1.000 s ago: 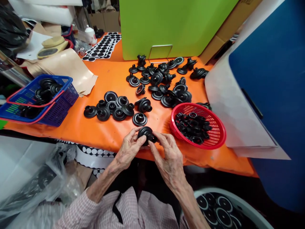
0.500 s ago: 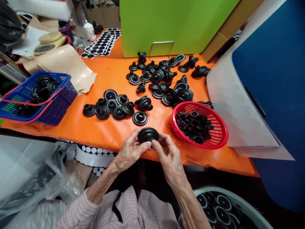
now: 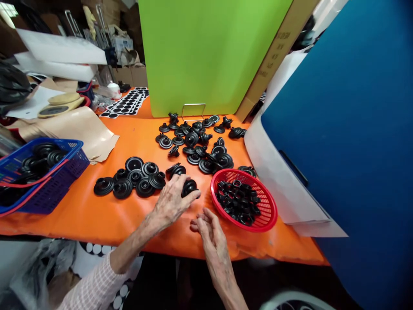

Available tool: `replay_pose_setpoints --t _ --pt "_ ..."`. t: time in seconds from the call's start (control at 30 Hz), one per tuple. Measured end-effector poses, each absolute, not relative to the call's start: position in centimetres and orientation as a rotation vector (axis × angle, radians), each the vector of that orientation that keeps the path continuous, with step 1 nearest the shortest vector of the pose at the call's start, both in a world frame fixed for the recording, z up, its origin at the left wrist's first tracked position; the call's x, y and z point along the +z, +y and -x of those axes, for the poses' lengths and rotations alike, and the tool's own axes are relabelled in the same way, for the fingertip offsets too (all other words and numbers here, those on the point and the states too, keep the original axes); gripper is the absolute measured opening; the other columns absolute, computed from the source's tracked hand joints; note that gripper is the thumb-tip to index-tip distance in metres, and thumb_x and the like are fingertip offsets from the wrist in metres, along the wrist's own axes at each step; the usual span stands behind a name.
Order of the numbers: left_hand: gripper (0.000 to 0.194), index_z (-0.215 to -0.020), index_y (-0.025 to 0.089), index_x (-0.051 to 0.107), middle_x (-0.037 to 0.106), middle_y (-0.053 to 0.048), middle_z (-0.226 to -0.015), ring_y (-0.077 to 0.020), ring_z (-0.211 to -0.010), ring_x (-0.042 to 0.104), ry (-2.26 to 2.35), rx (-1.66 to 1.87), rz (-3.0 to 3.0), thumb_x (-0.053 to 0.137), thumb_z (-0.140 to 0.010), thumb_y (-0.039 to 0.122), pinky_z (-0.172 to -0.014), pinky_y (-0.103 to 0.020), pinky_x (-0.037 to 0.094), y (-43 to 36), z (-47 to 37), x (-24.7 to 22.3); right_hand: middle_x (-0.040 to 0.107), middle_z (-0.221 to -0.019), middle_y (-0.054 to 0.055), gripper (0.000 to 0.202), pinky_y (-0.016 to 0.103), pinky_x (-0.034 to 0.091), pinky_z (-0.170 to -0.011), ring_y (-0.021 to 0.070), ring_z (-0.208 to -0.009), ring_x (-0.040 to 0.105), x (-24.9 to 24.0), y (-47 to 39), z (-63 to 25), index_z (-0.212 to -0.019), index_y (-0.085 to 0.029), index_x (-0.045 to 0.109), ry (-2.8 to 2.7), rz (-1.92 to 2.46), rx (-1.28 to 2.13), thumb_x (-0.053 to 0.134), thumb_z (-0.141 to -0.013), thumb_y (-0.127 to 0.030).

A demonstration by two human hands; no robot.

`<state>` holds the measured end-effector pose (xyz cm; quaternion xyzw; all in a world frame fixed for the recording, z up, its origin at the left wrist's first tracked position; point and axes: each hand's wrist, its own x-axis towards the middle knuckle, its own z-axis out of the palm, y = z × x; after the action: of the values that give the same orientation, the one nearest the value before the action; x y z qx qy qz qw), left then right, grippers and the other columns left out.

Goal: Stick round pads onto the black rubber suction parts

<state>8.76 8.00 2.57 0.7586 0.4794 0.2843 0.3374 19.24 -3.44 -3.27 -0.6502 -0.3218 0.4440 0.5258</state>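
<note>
Tub (image 3: 295, 296), pale-rimmed, shows partly at three o'clock, below the desk (image 3: 122, 224); a clear bag (image 3: 35, 269) lies at nine. Right hand (image 3: 211, 234) is over the desk's near side at twelve, its fingers loosely curled and released, holding nothing. Left hand (image 3: 174, 198), farther in and slightly left, has its fingers and thumb grasping a black ridged disc (image 3: 189, 188), tilted; whether it touches the desk I cannot tell.

Red basket (image 3: 271, 215), round and slatted, sits at one o'clock, with black rings (image 3: 240, 200) heaped inside. Blue basket (image 3: 66, 181), with red handles, stands at ten and holds more black parts (image 3: 41, 161). Near pile (image 3: 135, 177), of black discs with hubs, lies at eleven, left of the left hand. White sheets (image 3: 287, 185) lean between one and two, against a blue board (image 3: 338, 129).

Far pile (image 3: 200, 144), larger and looser, spreads at twelve, with a wire stand (image 3: 193, 104) behind it and a green board (image 3: 209, 56) standing beyond. Brown paper (image 3: 77, 129) lies at ten, past the blue basket; dotted sheets (image 3: 127, 103) lie at eleven, farther back.
</note>
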Motion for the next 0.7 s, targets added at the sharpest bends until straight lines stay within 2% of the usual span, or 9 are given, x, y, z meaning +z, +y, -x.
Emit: replay_pose_setpoints --t 0.13,0.23,0.33,0.43,0.53,0.6,0.7 --pt "0.024 -0.105 0.021 0.062 0.061 -0.01 -0.11 -0.0262 -0.106 0.056 1.497 0.687 -2.151 0.051 -0.087 0.033 -0.093 -0.039 0.042 13.4 -10.6 3.8 0.066 -0.102 0.012 0.048 0.037 0.056 -0.084 0.0229 -0.092 0.068 -3.7 -3.3 -19.5 -0.114 -0.016 0.056 -0.859 1.54 1.054 0.056 -0.083 -0.053" --pt "0.027 -0.109 0.019 0.062 0.056 -0.014 -0.123 -0.0327 -0.123 0.045 1.631 0.637 -2.002 0.054 -0.084 0.023 -0.103 -0.048 0.032 18.3 -11.6 3.5 0.066 -0.103 0.012 0.039 0.034 0.057 -0.082 0.0229 -0.094 0.068 -3.5 -3.7 -19.8 -0.106 -0.016 0.061 -0.994 1.563 1.056 0.054 -0.085 -0.048" --pt "0.03 -0.109 0.014 0.062 0.052 -0.019 -0.13 -0.0385 -0.129 0.037 1.683 0.643 -1.839 0.06 -0.079 0.02 -0.105 -0.054 0.028 22.2 -11.7 2.7 0.068 -0.095 0.01 0.033 0.03 0.058 -0.076 0.0203 -0.085 0.069 -2.1 -4.8 -20.9 -0.102 -0.018 0.063 -1.156 1.596 1.037 0.051 -0.088 -0.045" --pt "0.019 -0.098 0.012 0.065 0.061 -0.017 -0.117 -0.0343 -0.121 0.049 1.643 0.636 -1.645 0.057 -0.082 0.018 -0.099 -0.048 0.039 24.3 -11.2 2.2 0.068 -0.089 0.005 0.024 0.024 0.057 -0.069 0.0166 -0.077 0.069 0.4 -5.5 -23.3 -0.1 -0.022 0.065 -1.357 1.587 0.877 0.051 -0.09 -0.039" --pt "0.02 -0.101 0.012 0.062 0.065 -0.013 -0.108 -0.0237 -0.099 0.062 1.528 0.655 -1.439 0.052 -0.087 0.022 -0.082 -0.038 0.052 24.5 -10.4 2.7 0.068 -0.085 0.003 0.019 0.024 0.056 -0.066 0.0151 -0.07 0.067 2.2 -4.2 -27.0 -0.099 -0.024 0.064 -1.494 1.616 0.563 0.05 -0.091 -0.035" --pt "0.021 -0.103 0.013 0.061 0.066 -0.012 -0.103 -0.0188 -0.087 0.064 1.411 0.672 -1.328 0.051 -0.089 0.025 -0.074 -0.034 0.055 23.8 -9.7 3.5 0.069 -0.092 0.006 0.021 0.029 0.055 -0.075 0.0184 -0.079 0.067 2.1 -2.1 -29.5 -0.099 -0.023 0.064 -1.602 1.672 0.318 0.046 -0.092 -0.032" --pt "0.019 -0.099 0.015 0.063 0.068 -0.01 -0.098 -0.0163 -0.079 0.065 1.234 0.697 -1.225 0.051 -0.089 0.026 -0.071 -0.031 0.056 21.1 -8.5 5.0 0.067 -0.104 0.012 0.029 0.04 0.052 -0.085 0.0255 -0.094 0.064 0.4 1.7 -32.1 -0.106 -0.018 0.063 -1.893 1.779 0.09 0.04 -0.091 -0.027"
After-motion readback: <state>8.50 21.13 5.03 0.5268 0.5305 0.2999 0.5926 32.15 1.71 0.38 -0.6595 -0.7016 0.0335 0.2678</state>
